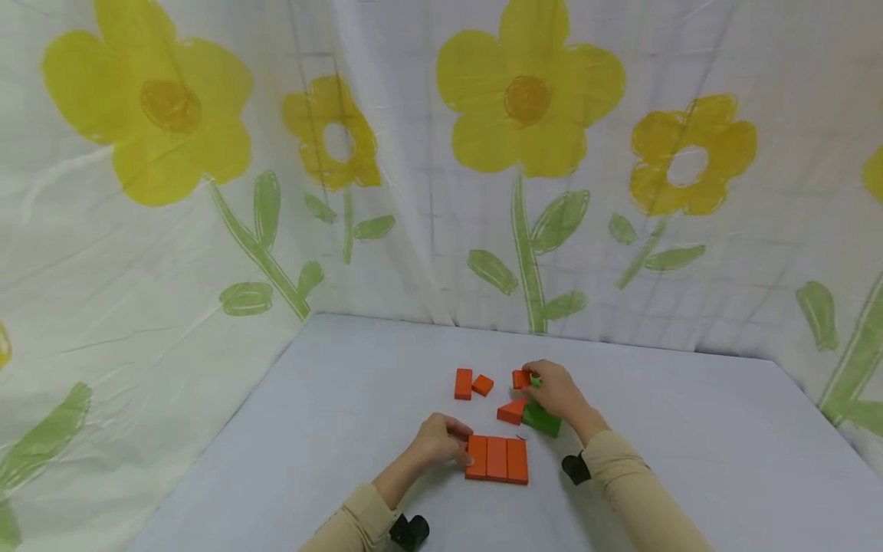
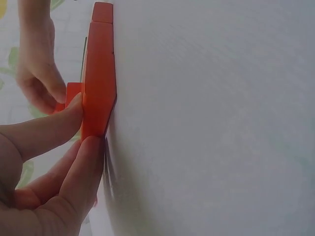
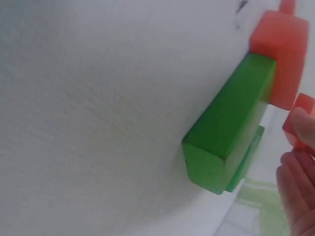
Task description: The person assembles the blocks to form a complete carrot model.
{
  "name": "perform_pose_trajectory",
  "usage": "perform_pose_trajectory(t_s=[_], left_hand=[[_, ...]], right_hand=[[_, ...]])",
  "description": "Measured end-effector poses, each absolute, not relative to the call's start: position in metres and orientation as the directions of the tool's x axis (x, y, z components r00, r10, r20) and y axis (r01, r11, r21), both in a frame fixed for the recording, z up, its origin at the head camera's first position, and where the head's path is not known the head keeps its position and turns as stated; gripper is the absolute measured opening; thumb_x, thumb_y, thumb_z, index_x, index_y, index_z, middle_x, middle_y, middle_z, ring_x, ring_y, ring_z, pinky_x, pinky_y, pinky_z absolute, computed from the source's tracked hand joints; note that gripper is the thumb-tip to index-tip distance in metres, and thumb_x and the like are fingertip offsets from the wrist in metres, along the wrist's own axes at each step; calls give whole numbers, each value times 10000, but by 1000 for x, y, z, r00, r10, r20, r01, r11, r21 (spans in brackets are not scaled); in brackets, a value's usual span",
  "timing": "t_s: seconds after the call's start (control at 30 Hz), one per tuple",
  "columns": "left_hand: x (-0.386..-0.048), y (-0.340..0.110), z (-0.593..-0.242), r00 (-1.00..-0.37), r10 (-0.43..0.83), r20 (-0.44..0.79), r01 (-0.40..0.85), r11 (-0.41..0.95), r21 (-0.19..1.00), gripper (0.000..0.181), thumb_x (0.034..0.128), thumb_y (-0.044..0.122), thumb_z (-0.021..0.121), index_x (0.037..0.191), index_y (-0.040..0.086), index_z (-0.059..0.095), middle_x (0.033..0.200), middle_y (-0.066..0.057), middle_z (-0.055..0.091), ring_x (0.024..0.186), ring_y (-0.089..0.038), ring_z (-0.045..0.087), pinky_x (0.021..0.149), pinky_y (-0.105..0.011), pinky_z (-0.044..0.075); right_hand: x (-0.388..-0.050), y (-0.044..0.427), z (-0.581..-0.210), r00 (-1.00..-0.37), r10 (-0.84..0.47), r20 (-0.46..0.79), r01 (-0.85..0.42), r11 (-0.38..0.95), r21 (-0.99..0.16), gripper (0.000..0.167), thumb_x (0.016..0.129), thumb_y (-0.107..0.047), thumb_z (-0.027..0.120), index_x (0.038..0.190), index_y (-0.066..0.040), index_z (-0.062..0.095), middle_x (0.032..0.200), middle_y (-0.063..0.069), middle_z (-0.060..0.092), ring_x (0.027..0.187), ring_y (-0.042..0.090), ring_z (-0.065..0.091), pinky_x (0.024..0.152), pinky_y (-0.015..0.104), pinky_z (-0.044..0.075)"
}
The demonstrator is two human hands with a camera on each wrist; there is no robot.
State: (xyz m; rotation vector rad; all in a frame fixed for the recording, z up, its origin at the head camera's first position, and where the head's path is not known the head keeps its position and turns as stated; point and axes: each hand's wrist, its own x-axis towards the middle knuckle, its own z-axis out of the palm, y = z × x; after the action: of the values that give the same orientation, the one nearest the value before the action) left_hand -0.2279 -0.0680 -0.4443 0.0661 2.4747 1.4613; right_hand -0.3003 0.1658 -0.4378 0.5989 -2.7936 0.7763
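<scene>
Pinching one end of three flush orange rectangular blocks (image 1: 497, 458), left hand (image 1: 438, 442) is probably steadying them while right hand (image 1: 557, 393) pinches a small orange block (image 1: 520, 379).

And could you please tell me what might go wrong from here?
The left hand pinches the row of red blocks at one end, so a twist might open gaps. The right hand pinches another red block, which could slip, or the hand might bump the green block nearby.
</scene>
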Motion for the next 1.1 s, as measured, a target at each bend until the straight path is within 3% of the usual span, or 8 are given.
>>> perform_pose_trajectory(t_s=[0.13, 0.27, 0.53, 0.7, 0.83, 1.1], left_hand=[[-227, -69, -444, -964, 180, -198, -87, 488, 868, 334, 707, -74, 804, 1023, -23, 709, 822, -50, 627, 729, -179, 553, 707, -330, 512], [-228, -71, -443, -964, 189, -188, -73, 490, 869, 334, 710, -70, 803, 1028, -26, 709, 830, -53, 629, 726, -180, 548, 696, -326, 508], [-228, -71, -445, -962, 189, -198, -85, 482, 872, 322, 719, -60, 799, 1026, -23, 707, 849, -56, 635, 722, -183, 539, 659, -309, 495], [-227, -70, -446, -962, 190, -195, -80, 488, 869, 316, 715, -65, 796, 1017, -16, 714, 858, -51, 645, 726, -180, 532, 651, -302, 486], [-228, -70, -446, -963, 184, -195, -80, 496, 864, 323, 708, -61, 803, 1015, -7, 720, 860, -50, 641, 728, -183, 524, 651, -302, 478], [-229, -71, -447, -964, 180, -195, -84, 493, 866, 329, 699, -64, 808, 1012, -10, 723, 846, -50, 634, 712, -179, 520, 636, -293, 466]], right_hand=[[-289, 167, -434, -923, -240, 302, -381, 688, -618, 313, 807, -17, 763, 1094, 70, 670, 1039, 190, 681, 937, 334, 659, 816, 430, 532], [-271, 163, -433, -927, -230, 295, -373, 631, -680, 304, 768, -31, 800, 1039, 55, 694, 965, 153, 708, 864, 286, 687, 761, 384, 551], [-227, 149, -435, -897, -361, 256, -437, 631, -641, 285, 744, -98, 835, 988, -6, 720, 903, 45, 705, 815, 218, 678, 702, 288, 554], [-207, 146, -437, -842, -484, 238, -523, 626, -579, 284, 728, -172, 857, 942, -38, 727, 853, -22, 689, 751, 88, 607, 664, 248, 521], [-196, 138, -438, -791, -591, 158, -553, 580, -599, 282, 720, -203, 863, 920, -56, 732, 793, -95, 658, 705, 6, 533, 633, 222, 485], [-186, 122, -439, -768, -638, 48, -538, 603, -589, 270, 711, -212, 869, 893, -72, 727, 706, -154, 558, 641, 2, 453, 594, 204, 426]])
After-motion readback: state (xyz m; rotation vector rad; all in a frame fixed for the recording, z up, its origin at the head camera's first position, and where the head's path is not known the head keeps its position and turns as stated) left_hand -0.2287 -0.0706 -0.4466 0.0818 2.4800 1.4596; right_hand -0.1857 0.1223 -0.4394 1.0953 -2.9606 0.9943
